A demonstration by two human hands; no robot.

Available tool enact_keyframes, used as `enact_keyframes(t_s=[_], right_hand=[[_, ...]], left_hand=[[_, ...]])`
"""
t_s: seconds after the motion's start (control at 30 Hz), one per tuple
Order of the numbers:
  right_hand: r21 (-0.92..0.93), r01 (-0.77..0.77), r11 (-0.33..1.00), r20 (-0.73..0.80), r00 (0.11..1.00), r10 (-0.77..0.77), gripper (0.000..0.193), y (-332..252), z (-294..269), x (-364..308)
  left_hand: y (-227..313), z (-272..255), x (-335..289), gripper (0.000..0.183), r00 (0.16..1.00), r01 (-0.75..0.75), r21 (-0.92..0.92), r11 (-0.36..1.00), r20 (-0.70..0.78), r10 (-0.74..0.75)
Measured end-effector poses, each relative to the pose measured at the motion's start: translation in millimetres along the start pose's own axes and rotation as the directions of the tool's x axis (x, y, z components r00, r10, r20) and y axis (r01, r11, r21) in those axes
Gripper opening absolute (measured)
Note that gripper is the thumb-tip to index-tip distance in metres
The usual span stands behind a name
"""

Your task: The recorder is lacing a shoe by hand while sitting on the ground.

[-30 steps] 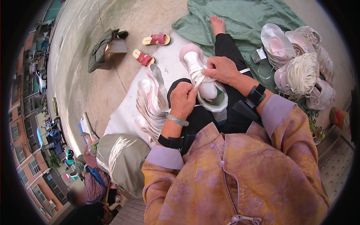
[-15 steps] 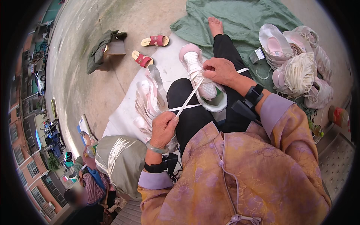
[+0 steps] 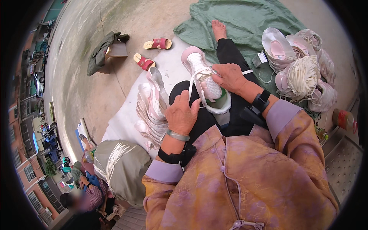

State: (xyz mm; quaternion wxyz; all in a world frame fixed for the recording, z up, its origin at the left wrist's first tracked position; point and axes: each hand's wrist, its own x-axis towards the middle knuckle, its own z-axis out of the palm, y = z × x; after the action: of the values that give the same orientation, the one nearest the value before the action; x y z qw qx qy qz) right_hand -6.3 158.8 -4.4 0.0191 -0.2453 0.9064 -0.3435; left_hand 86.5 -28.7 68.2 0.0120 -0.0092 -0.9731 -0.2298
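A white-and-pink sneaker lies across my lap, its toe pointing away and a green lining showing at its heel opening. My right hand is closed at the sneaker's right lacing edge, with a shoelace at its fingertips. From the lacing, a white shoelace curves down toward my left hand. That hand is beside the sneaker over my left knee, thumb and forefinger apart, with the slack lace passing near the gap between them. A white band crosses my legs, partly hidden by the sneaker and my left hand.
Left of my knee, several unlaced shoe uppers lie stacked on a white sheet. A pile of sneakers with a lace bundle sits right. Red slippers, a draped box and a lace-topped grey bundle surround me; people sit lower left.
My left hand has moved up toward the sneaker and its fingers have spread. The lace, taut before, now hangs slack. My right hand has shifted slightly right and down.
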Motion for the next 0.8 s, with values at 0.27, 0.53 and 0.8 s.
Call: enact_keyframes(t_s=[0.27,0.53,0.8], right_hand=[[0.007,0.034,0.999,-0.009,0.999,-0.034,0.016,8.7,4.7,7.6],[-0.001,-0.047,0.999,0.124,0.991,0.047,0.017,5.2,8.5,26.7],[-0.030,0.028,0.999,0.044,0.999,-0.027,0.025,-6.6,-5.0,0.0]], left_hand=[[10.1,49.8,14.7,0.024,0.979,-0.012,0.102,0.995,0.203,-0.009],[-3.3,53.6,33.0,0.018,0.993,0.093,-0.182,0.979,0.085,-0.078],[-20.9,19.5,27.4,0.017,0.954,0.177,-0.259,0.950,0.284,-0.100]])
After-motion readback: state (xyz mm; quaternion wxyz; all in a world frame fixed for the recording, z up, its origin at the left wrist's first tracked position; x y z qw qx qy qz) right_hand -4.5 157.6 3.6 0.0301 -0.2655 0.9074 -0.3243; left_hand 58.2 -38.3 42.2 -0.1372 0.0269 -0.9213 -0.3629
